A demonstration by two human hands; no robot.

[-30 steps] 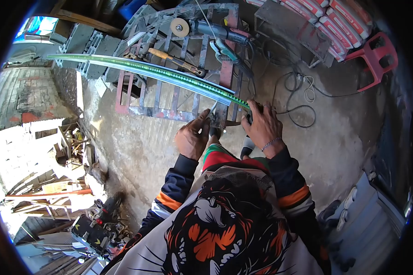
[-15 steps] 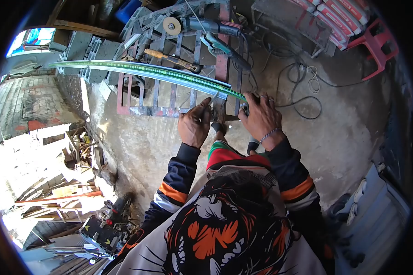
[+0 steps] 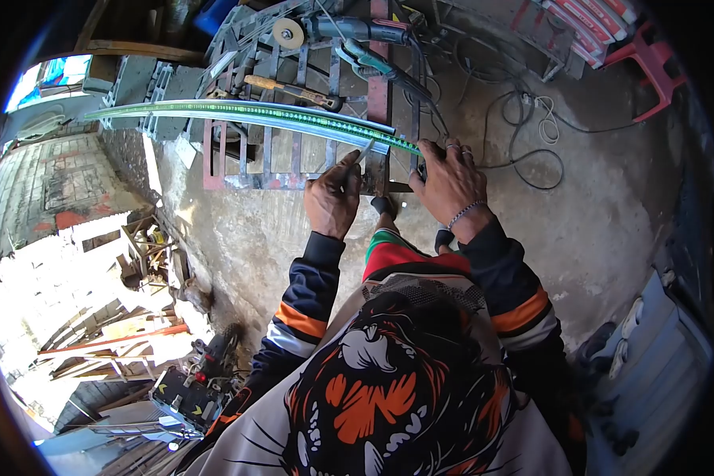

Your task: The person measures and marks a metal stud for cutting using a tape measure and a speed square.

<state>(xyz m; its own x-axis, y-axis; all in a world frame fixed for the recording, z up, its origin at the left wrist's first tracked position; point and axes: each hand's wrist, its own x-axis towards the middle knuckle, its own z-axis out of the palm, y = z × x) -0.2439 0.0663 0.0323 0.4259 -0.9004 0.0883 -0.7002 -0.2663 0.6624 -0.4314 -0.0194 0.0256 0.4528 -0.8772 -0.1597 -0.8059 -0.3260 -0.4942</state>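
Your left hand (image 3: 332, 202) is narrowed to a pinch on a slim pointed tool (image 3: 366, 151), its tip at the strip's near end. Your right hand (image 3: 454, 184) has its fingers closed on the near end of the green measuring tape (image 3: 293, 118), just past the strip's end.

In front of you, the slatted metal frame (image 3: 378, 103), partly red, stands on the concrete floor (image 3: 587, 214). The long silvery metal strip (image 3: 325, 138) lies across it, reaching far out to your left over the grey blocks (image 3: 131, 83), and the tape runs along the top of it. To the right you have a red plastic chair (image 3: 649, 71), with stacked bags (image 3: 591, 32) beside it and a dark cable (image 3: 562, 168) looped on the floor. Beyond the strip, on the frame, are a grinder with a round disc (image 3: 349, 29), a teal power tool (image 3: 373, 61) and, smallest, a wooden-handled tool (image 3: 278, 86).
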